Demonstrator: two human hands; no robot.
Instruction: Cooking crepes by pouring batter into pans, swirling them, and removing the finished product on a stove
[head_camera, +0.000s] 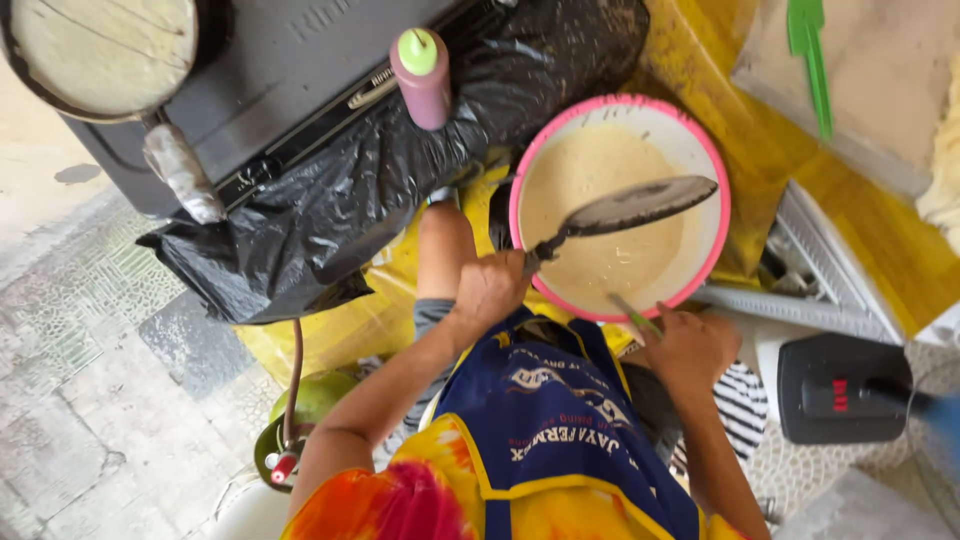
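Black plastic sheet (340, 200): one, crumpled, just left of the bowl and draped off a dark grey cooker top (270, 70).
Landmark: one round white bowl with a pink rim (715, 180), holding pale beige batter (600, 170); the level looks fairly high, so little seems used.
Pans: two. A round dark flat pan (640, 203) is tilted over the bowl, its face bare and grey, no batter coat showing yet. A second round pan (100, 50), far left of the bowl on the cooker, is already coated pale.
Progress, as judged: one pan coated, one not yet.
Left hand (490, 290): at the bowl's lower left, fingers clenched round the dark pan's handle.
Right hand (690, 345): at the bowl's near rim, fingers pinching a thin green stick (635, 318).
Pink squeeze bottle with green cap (424, 75): one, left of the bowl.
Green plastic spatula (812, 60): one, upper right of the bowl.
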